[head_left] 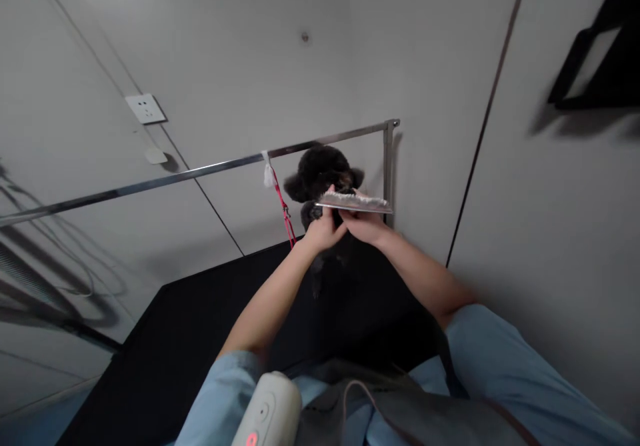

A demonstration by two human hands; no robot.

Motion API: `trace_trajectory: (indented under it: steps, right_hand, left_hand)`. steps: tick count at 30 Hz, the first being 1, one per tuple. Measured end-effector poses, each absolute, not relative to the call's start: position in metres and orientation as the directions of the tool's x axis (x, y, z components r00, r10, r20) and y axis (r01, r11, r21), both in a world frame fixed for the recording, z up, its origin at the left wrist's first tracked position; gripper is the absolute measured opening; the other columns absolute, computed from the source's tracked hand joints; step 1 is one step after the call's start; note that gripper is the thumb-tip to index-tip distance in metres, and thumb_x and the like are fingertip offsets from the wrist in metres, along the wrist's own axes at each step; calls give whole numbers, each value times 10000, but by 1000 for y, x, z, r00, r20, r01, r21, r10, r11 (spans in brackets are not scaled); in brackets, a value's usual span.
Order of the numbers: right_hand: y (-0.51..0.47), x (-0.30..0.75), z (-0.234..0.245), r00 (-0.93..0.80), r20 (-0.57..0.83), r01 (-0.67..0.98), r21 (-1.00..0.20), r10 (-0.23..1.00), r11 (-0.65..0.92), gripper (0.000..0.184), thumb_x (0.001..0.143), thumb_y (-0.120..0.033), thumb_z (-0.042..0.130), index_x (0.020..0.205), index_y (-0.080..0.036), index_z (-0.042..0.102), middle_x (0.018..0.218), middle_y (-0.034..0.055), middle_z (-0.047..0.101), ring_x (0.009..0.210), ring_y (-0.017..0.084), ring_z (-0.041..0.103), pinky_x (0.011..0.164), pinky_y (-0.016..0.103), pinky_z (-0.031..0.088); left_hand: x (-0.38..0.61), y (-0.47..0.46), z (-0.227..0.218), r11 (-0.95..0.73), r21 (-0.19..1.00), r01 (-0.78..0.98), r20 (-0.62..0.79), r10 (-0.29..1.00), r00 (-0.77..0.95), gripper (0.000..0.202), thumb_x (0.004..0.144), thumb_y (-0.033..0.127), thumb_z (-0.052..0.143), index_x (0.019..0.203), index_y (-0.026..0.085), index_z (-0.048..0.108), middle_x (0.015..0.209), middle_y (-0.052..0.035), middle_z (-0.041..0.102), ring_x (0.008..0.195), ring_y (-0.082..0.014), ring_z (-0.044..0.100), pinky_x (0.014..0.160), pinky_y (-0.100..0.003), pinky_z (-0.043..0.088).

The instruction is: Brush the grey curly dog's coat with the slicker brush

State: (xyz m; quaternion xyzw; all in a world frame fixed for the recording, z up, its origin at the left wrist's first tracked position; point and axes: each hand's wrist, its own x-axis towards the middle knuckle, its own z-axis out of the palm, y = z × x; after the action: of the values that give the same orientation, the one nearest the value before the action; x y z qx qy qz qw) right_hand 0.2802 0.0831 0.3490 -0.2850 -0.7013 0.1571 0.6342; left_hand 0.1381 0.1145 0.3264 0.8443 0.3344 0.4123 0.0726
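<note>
A dark, curly-haired dog (323, 169) is on the black table in front of me, its head facing me. My left hand (324, 231) is closed at the dog's muzzle, with the fingers partly hidden behind a comb. In my right hand (365, 225) is that long, thin comb (356, 202), held level across the front of the dog's chin. Pale fluff runs along the comb's upper side. The two hands meet just below the dog's head. Beside the dog hangs a red leash (286, 213), tied to the bar with a white strip.
A metal bar (220, 168) runs behind the dog to an upright post (388, 166). The black tabletop (210, 326) reaches back to the wall. Hoses and cables (35, 273) hang at left. A white device (270, 409) is near my body, and a black holder (595, 66) is on the right wall.
</note>
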Motion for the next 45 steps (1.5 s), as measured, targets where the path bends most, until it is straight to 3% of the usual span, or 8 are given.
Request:
trace_trajectory:
  steps: [6,9,13,18,22,26,31,45]
  right_hand:
    - [69,298,331,-91,657,-19,-752,748,659,251,806,-403,572,944,-198,619,735,21,666,650,150,634,621,300,543]
    - [60,291,273,119,476,-154,-858,871,490,320,819,-486,541,924,-184,562,682,10,642,502,106,576,405,197,417]
    - [47,269,215,-140,56,-228,-973,989,23,369,792,-546,564,776,-196,449,500,-91,470,300,39,339,293,164,253]
    - [57,265,243,-35,255,-433,-875,966,215,345,839,-550,511,886,-215,439,533,-90,477,372,78,439,310,171,312]
    - [54,258,262,-163,51,-573,-818,985,-53,305,881,-522,464,849,-225,407,467,-113,409,340,86,410,343,195,356]
    - [36,252,273,-143,150,-695,-719,978,8,293,915,-514,423,857,-227,410,461,-116,390,342,75,384,392,195,374]
    - [16,243,275,-509,-6,-506,-807,861,-305,293,944,-482,369,851,-213,436,442,-115,357,309,70,312,361,185,315]
    - [-15,200,251,-547,45,-590,-730,836,-346,227,908,-408,500,857,-192,453,588,-48,539,514,109,562,577,304,525]
  left_hand:
    - [167,131,376,-732,192,653,433,660,613,177,713,270,597,812,153,686,903,-126,709,897,-263,656,842,-348,488]
    - [177,129,386,-652,201,731,500,710,495,294,812,376,513,733,146,677,788,-130,704,763,-251,672,717,-323,491]
    - [192,116,398,-595,155,789,534,722,439,401,821,506,500,773,155,689,814,-153,710,800,-281,684,696,-322,482]
    - [211,97,417,-598,126,791,536,712,453,450,828,541,477,803,151,700,845,-178,715,831,-307,685,704,-333,482]
    - [217,88,428,-609,199,768,563,712,420,436,825,536,497,772,154,702,833,-164,717,847,-285,682,732,-319,484]
    - [208,79,432,-650,298,699,603,696,390,356,812,477,547,784,158,703,837,-136,722,867,-256,675,761,-305,486]
    - [169,64,431,-689,444,572,681,675,284,350,831,426,518,761,140,708,850,-120,723,848,-225,667,794,-308,487]
    - [129,16,430,-614,416,671,657,713,246,349,851,400,498,741,144,709,814,-92,715,796,-203,652,735,-286,474]
